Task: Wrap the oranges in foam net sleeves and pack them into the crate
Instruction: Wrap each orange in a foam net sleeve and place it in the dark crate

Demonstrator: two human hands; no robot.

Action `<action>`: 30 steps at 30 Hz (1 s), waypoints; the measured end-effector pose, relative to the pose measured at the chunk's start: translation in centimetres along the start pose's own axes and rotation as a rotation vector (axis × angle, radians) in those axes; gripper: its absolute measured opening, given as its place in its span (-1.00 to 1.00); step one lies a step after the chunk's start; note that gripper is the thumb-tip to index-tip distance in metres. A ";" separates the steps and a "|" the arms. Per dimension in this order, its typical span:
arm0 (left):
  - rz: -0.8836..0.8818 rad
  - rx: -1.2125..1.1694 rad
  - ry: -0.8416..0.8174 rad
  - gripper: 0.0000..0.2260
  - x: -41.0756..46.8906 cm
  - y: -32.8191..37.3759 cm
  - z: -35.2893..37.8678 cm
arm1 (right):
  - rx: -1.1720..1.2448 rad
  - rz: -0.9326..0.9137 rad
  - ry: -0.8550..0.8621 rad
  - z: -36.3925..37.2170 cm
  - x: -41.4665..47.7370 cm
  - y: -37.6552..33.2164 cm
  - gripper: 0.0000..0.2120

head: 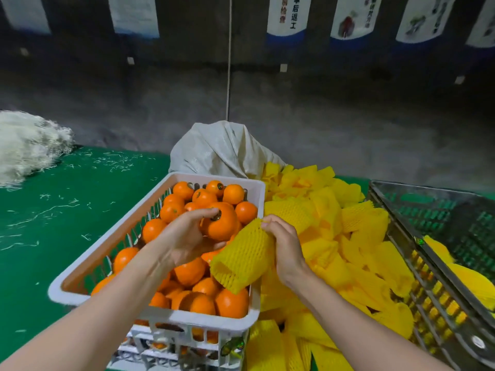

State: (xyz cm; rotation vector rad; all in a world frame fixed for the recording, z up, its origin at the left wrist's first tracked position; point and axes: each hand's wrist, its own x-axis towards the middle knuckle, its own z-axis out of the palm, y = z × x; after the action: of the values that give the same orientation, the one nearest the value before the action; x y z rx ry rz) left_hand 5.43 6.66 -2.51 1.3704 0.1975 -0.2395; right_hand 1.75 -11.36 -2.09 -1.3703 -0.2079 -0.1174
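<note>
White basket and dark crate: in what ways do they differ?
The white basket is heaped with bare oranges; the dark crate holds only a few yellow foam-covered pieces. The basket stands left of the sleeve pile, the crate right of it. Both have slotted walls.

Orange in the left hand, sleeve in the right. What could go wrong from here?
1. The right hand pinches the foam net sleeve by one end only, and it looks half flattened. The orange, its stem stub showing, might snag instead of sliding in.
2. The left hand holds the orange in its fingers above the white basket. A slip could drop it onto the loose fruit below and bruise it.
</note>
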 end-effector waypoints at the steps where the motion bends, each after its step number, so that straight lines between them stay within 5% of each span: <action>1: -0.001 -0.039 0.022 -0.70 -0.5 -0.2 0.7 | 0.033 0.009 -0.024 -0.5 -0.3 -0.6 -0.92; 8: -0.048 -0.297 -0.037 -0.41 -4.8 -1.6 7.2 | -0.056 0.014 -0.230 -2.7 -3.9 -3.0 -0.99; 12: -0.138 -0.382 -0.145 -0.67 -6.4 -2.6 10.7 | -0.169 0.014 -0.279 -4.3 -5.6 -3.4 -0.96; 14: -0.136 -0.381 -0.148 -0.63 -6.6 -2.9 12.4 | -0.205 0.016 -0.297 -5.4 -6.2 -3.6 -0.96; 17: 0.044 -0.309 -0.180 -0.83 -7.5 -4.3 14.0 | -0.262 0.033 -0.256 -7.3 -7.1 -3.9 -0.94; 22: -0.010 -0.409 -0.126 -0.53 -8.0 -6.5 16.9 | -0.521 -0.240 -0.077 -10.2 -8.6 -3.5 -0.89; 25: -0.020 -0.443 -0.172 -0.54 -9.3 -7.5 17.9 | -0.696 -0.398 0.071 -12.2 -8.6 -3.6 -0.86; 30: -0.021 -0.474 -0.275 -0.51 -9.4 -7.8 19.0 | -0.628 -0.322 0.115 -14.2 -8.0 -3.7 -0.82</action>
State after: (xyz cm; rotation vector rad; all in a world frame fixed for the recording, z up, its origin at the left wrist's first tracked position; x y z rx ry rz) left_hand -5.82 -12.89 -3.64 0.8552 0.0335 -0.3694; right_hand -5.64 -26.24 -2.91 -1.9378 -0.3095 -0.5669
